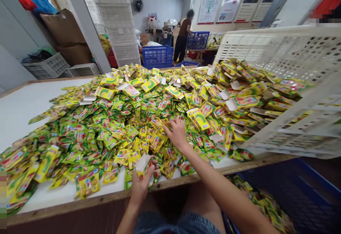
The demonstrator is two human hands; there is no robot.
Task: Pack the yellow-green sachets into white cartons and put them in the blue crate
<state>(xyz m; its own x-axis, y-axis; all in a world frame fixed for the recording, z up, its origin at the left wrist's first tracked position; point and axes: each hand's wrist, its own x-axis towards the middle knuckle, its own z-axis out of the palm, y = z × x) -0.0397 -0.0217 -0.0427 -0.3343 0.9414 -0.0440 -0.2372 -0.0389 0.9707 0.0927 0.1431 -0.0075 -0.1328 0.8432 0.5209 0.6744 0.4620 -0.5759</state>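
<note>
My left hand point(141, 188) is closed around a small cardboard box point(144, 164) with its white end flap raised, held at the table's front edge. Slightly farther in, my right hand point(177, 132) reaches over the heap, thumb and forefinger pinched at the edge of a small yellow packet point(157, 122). Beneath and around it lie yellow sachets point(157, 141) and many green sachets point(87, 138) with red fruit prints. Yellow-green boxes point(199, 118), several with open white flaps, are heaped to the right of my right hand.
A white plastic crate point(282, 138) lies tipped on its side at right, boxes spilling out. Below the wooden table edge point(186, 181), a blue crate point(301, 191) holds more packets. Stacked white crates point(114, 24) stand behind. A person point(183, 37) handles a blue basket point(197, 40) farther back.
</note>
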